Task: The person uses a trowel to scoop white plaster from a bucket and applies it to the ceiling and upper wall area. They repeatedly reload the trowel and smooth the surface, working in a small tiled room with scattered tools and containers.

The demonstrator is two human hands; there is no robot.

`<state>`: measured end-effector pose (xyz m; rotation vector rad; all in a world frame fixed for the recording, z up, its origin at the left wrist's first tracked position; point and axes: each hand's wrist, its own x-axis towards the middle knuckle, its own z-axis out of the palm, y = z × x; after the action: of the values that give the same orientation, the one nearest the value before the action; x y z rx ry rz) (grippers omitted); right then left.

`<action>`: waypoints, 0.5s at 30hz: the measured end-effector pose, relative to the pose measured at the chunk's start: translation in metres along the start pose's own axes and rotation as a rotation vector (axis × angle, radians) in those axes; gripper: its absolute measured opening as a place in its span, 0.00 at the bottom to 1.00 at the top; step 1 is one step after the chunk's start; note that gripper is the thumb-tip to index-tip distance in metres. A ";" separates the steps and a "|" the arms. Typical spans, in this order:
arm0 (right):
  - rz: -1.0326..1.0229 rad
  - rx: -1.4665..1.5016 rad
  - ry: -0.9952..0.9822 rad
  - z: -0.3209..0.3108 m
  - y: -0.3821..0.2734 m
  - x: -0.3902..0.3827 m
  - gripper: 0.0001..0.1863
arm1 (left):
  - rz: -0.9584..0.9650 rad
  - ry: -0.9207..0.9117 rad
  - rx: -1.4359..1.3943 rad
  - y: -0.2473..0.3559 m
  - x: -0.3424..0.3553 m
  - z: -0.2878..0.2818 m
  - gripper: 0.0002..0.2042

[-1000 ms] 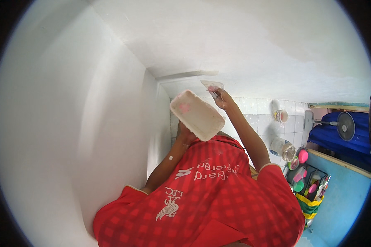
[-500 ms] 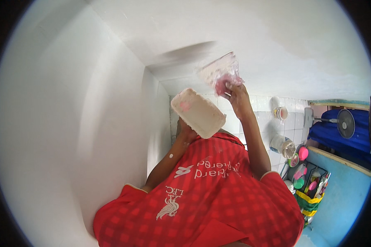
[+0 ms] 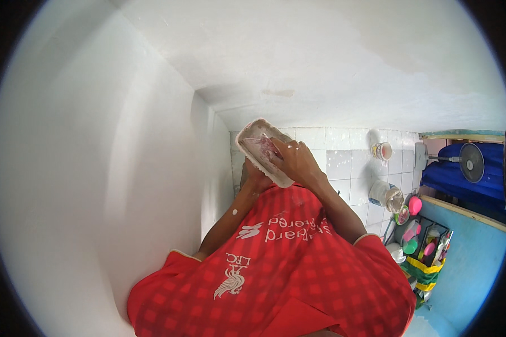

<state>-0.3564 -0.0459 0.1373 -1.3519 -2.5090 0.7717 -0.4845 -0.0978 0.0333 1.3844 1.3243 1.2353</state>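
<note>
Putty-smeared and rectangular, a whitish tray (image 3: 247,133) is held in front of my waist. My left hand (image 3: 256,177) is closed on it from below, the fingers mostly hidden behind the tray. My right hand (image 3: 299,163) grips a putty scraper (image 3: 269,147) with a reddish handle, its fingers wrapped around it. The scraper is down inside the tray, its blade partly covered by my hand and the tray wall. White putty spots my right hand and left forearm.
A white wall (image 3: 331,67) faces me, with a beige smear (image 3: 278,92) on it. Another white wall (image 3: 95,168) stands close on my left. On the tiled floor (image 3: 339,165) are a small tub (image 3: 382,151) and a putty-coated bucket (image 3: 385,195). A fan (image 3: 471,163) and a dish rack (image 3: 433,241) are at right.
My right hand has brought the scraper down from near the wall into the tray. The tray has tilted so its inside shows. A beige smear now shows on the wall.
</note>
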 end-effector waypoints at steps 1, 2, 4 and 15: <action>0.009 -0.052 -0.033 0.003 0.000 0.001 0.25 | -0.034 0.004 -0.128 0.000 0.001 0.003 0.28; -0.005 -0.081 -0.016 0.007 0.000 0.001 0.25 | -0.067 0.014 -0.261 -0.008 0.000 0.000 0.26; -0.033 -0.138 0.017 0.014 0.002 -0.002 0.25 | -0.211 0.019 -0.819 -0.021 0.005 0.004 0.23; 0.062 -0.045 0.059 -0.019 -0.012 -0.002 0.20 | -0.428 -0.072 -1.661 -0.011 0.003 -0.001 0.24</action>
<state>-0.3562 -0.0456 0.1598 -1.4515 -2.4636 0.6801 -0.4874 -0.0935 0.0235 -0.0632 0.1627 1.3193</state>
